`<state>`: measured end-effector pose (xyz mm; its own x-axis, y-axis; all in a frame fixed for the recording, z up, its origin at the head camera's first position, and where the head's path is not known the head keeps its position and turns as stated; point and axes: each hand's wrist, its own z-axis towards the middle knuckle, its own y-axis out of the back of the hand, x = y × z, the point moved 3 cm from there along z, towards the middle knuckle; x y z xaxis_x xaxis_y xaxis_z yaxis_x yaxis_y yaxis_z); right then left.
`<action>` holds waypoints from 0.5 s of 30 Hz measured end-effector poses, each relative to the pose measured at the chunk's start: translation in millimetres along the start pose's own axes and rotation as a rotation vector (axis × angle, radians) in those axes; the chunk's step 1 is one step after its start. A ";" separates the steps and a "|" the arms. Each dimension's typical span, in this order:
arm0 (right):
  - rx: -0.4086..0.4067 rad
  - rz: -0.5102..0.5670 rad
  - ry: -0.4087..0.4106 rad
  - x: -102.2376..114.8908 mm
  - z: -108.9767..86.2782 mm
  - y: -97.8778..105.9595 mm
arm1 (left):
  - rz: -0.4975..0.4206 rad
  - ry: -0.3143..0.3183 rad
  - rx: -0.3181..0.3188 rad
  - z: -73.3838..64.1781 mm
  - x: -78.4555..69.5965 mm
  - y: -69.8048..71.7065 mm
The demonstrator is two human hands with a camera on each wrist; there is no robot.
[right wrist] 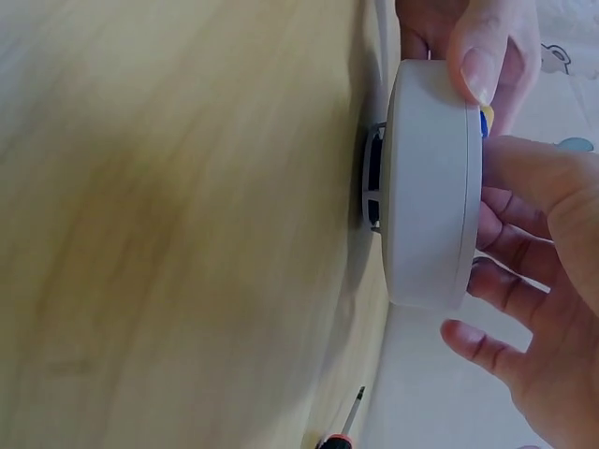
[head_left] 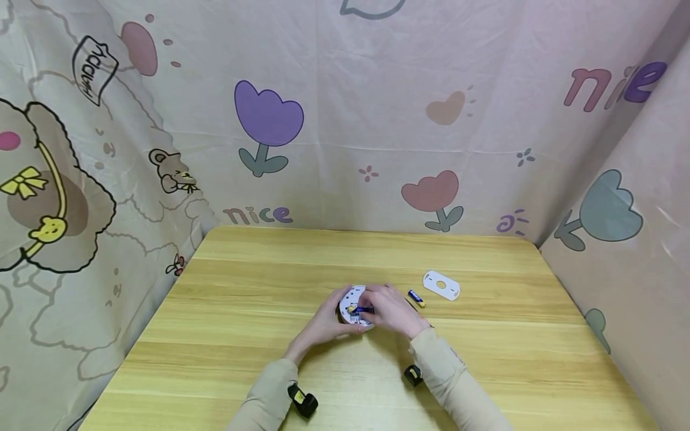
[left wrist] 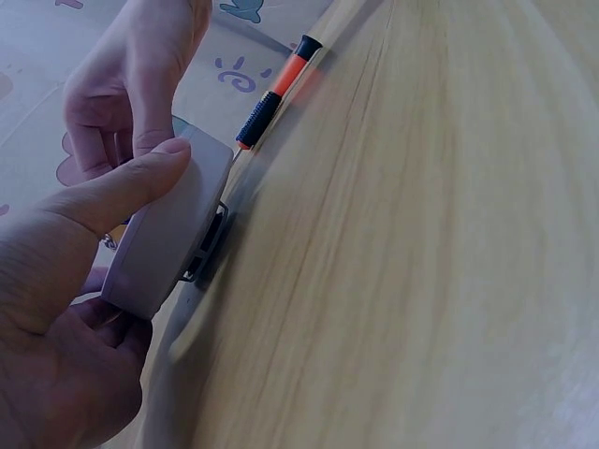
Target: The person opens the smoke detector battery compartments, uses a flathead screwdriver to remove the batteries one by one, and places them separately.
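A round white smoke detector [head_left: 352, 296] is tilted slightly off the wooden table, its vented black side facing down in the right wrist view. My left hand [head_left: 325, 321] grips its rim, with the thumb along the near edge [left wrist: 173, 229]. Over the detector's upturned face, my right hand [head_left: 390, 308] pinches a blue and yellow battery [head_left: 361, 310]. One end of that battery lies at the compartment in the face; the right fingers hide the rest. Beyond the right hand lies a second blue and yellow battery [head_left: 416, 299].
A white oval plate [head_left: 431, 281] with a round hole lies farther back on the right. An orange and black screwdriver [left wrist: 281, 92] rests on the table beside the detector, mostly hidden by the right hand in the head view. Patterned cloth [head_left: 345, 120] hangs behind the wooden table [head_left: 226, 359].
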<state>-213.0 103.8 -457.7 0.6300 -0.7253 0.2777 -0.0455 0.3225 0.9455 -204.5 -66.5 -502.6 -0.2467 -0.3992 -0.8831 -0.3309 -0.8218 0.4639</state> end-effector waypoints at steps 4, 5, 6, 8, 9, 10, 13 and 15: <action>-0.008 -0.038 0.026 -1.0 -1.2 -1.3 | 0.005 -0.014 -0.001 0.3 0.3 -0.1; -0.011 -0.042 0.030 -1.4 -1.7 -1.8 | 0.005 -0.015 -0.001 0.3 0.5 -0.2; -0.015 -0.043 0.032 -1.7 -2.2 -2.1 | 0.004 -0.015 -0.001 0.2 0.4 -0.2; -0.031 -0.039 0.041 -2.3 -3.6 -2.5 | 0.004 -0.014 -0.001 0.1 0.3 -0.1; -0.043 -0.034 0.043 -2.6 -4.5 -2.5 | 0.004 -0.013 0.000 0.2 0.2 -0.1; -0.056 -0.027 0.043 -3.0 -5.4 -2.5 | 0.005 -0.013 -0.001 0.3 0.5 -0.1; -0.101 0.015 0.042 -4.6 -8.2 -1.9 | 0.006 -0.007 0.000 0.4 0.3 -0.1; -0.129 0.054 0.033 -5.9 -10.5 -0.8 | 0.007 -0.004 0.002 0.3 0.4 -0.3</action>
<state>-208.5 114.2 -461.9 0.6545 -0.6850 0.3201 0.0185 0.4378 0.8989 -204.8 -66.3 -503.1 -0.2526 -0.4033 -0.8795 -0.3310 -0.8181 0.4702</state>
